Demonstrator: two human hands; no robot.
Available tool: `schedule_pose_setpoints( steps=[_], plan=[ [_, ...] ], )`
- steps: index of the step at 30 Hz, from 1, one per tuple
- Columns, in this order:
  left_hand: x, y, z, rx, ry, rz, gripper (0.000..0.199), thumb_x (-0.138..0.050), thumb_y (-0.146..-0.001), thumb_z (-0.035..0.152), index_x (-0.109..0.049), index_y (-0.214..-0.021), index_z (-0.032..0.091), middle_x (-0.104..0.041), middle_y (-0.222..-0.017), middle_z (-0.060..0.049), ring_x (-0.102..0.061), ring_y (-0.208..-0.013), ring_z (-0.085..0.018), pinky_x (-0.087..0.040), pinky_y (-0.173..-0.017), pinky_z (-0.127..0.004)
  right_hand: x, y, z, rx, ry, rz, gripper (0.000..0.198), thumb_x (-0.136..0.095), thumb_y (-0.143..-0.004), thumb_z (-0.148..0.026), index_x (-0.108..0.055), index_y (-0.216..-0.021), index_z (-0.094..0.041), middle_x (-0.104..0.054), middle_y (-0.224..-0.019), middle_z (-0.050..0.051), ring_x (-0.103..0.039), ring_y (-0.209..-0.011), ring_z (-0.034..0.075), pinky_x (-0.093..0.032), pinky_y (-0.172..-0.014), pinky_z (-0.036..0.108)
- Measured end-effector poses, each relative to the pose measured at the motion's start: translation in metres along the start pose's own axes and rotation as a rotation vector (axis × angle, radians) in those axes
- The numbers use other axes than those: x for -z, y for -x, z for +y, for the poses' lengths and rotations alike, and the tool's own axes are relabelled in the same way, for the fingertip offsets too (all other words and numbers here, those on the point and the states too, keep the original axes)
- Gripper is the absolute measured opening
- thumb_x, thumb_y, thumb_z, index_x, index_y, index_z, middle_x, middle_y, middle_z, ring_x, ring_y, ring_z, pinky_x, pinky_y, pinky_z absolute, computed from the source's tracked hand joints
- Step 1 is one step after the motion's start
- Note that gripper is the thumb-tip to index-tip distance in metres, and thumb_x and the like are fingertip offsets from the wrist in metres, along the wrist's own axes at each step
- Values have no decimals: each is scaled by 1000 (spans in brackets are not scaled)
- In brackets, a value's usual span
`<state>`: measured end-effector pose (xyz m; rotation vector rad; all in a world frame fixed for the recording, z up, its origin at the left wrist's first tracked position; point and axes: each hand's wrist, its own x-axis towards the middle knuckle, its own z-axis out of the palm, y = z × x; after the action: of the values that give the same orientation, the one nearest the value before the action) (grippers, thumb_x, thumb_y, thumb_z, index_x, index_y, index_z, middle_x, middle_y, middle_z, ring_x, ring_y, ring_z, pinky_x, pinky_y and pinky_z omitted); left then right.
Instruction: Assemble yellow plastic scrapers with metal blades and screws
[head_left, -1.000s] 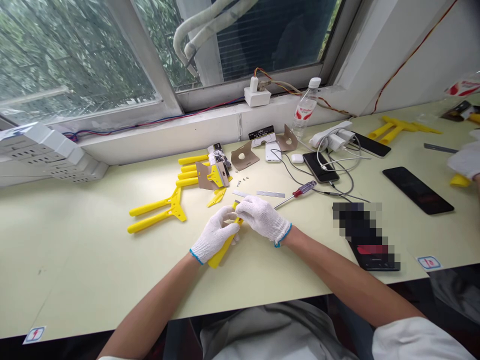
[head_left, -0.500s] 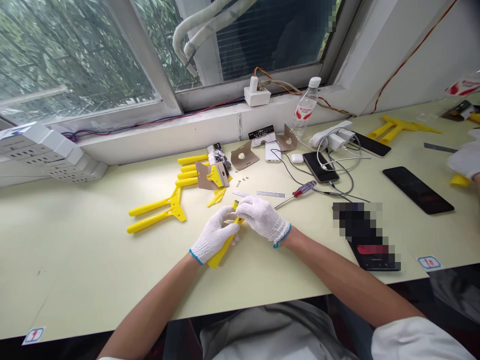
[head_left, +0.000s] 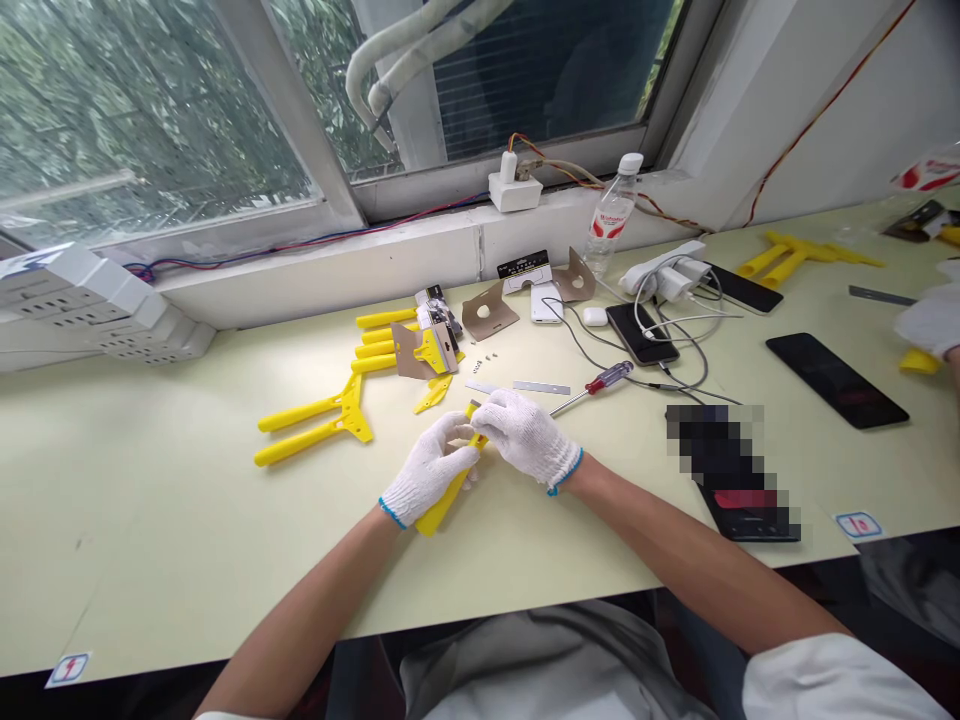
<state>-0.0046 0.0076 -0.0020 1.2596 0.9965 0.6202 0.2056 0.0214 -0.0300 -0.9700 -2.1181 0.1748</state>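
Observation:
My left hand (head_left: 429,472), in a white knit glove, is wrapped round a yellow scraper (head_left: 444,508) tilted over the table. At the scraper's head, the gloved fingers of my right hand (head_left: 527,437) are pinched together; whatever sits between them is hidden. Beyond my hands lie a flat metal blade (head_left: 541,388), a loose yellow scraper plate (head_left: 433,394) and several tiny screws (head_left: 478,367). A screwdriver (head_left: 609,377) with a clear and red handle rests just past my right hand, its shaft pointing toward it.
Two yellow scraper handles (head_left: 304,445) lie to the left, with more behind beside a cardboard package (head_left: 412,352). Phones (head_left: 836,380), tangled cables and a power strip (head_left: 660,262) occupy the right. A water bottle (head_left: 609,220) stands by the window. A co-worker's gloved hand (head_left: 930,320) shows at far right.

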Motion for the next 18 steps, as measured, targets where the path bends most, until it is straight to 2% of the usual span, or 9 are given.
schedule_pose_setpoints(
  steps=[10,18],
  plan=[
    [0,0,-1,-2,-9,-8,42,-73,-91,31,-61,-130,20,-67,-128,-12,-74,-67,-15,-63,-62,-33,-1,1,0,-40,-11,-17,19,-57,-98,-4,-67,-94,-20,-62,-91,5,-57,-86,17,-47,-79,29],
    [1,0,-2,-13,-10,-16,44,-73,-92,31,-61,-133,21,-68,-128,-13,-74,-68,-15,-63,-62,-32,-1,0,-3,-79,-61,-33,15,-57,-103,-11,-68,-96,-21,-65,-101,8,-58,-95,19,-50,-87,31]
  ],
)
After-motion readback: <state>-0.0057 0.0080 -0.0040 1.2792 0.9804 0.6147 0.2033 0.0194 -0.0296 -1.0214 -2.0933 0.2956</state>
